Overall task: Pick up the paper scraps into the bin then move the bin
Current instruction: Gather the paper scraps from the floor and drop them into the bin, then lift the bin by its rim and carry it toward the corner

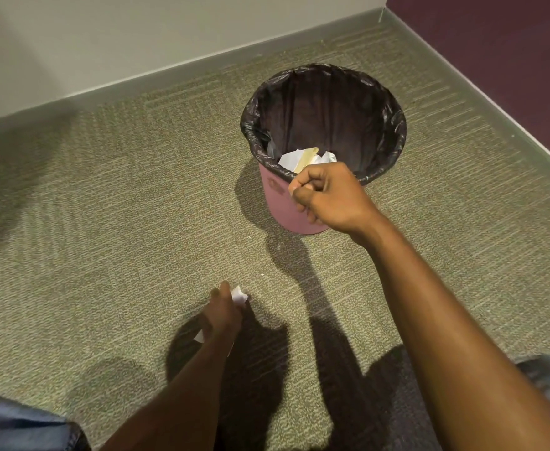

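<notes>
Scraps [239, 294], crumpled white, sit clenched in left hand [223, 315] and, seemingly, right hand [329, 196] at bin [275, 196].

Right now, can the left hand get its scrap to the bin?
Probably yes: the bin stands open, ahead of the left hand gripping the scrap. Only the right hand crowds its near rim.

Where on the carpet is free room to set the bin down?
Bare carpet left of the bin, up to the baseboard. Crowded in front: the right hand grips paper, the left hand pinches a scrap.
</notes>
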Demonstrator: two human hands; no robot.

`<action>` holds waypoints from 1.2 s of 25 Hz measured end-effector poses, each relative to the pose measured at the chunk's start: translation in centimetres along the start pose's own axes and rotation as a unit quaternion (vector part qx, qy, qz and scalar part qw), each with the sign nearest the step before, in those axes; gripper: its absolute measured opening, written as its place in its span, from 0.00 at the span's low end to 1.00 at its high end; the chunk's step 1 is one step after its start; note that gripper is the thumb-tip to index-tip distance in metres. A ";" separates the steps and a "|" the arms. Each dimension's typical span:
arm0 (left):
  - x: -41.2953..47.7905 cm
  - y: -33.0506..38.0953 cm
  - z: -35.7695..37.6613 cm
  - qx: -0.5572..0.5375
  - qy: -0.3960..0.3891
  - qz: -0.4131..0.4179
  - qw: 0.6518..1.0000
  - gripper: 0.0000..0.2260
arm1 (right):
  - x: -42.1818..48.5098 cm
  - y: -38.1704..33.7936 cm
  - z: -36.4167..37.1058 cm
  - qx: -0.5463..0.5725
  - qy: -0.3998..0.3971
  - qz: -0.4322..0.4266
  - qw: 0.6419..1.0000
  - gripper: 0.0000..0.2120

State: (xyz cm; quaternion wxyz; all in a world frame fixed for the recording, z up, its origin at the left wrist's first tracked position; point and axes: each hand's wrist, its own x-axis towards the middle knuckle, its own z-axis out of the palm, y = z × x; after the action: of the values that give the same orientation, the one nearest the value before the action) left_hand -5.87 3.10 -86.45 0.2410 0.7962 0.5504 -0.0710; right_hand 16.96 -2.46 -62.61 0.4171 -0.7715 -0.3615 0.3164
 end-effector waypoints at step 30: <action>6.8 28.0 -25.4 -0.414 0.095 0.066 0.903 0.12 | 1.0 -1.4 -6.0 0.175 0.190 0.100 0.961 0.10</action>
State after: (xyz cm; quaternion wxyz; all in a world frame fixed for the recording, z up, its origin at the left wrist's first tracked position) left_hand 18.43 12.81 -58.27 0.4992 0.6624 0.4969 0.2552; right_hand 21.84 -3.63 -58.86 0.5725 -0.7647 -0.1356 0.2627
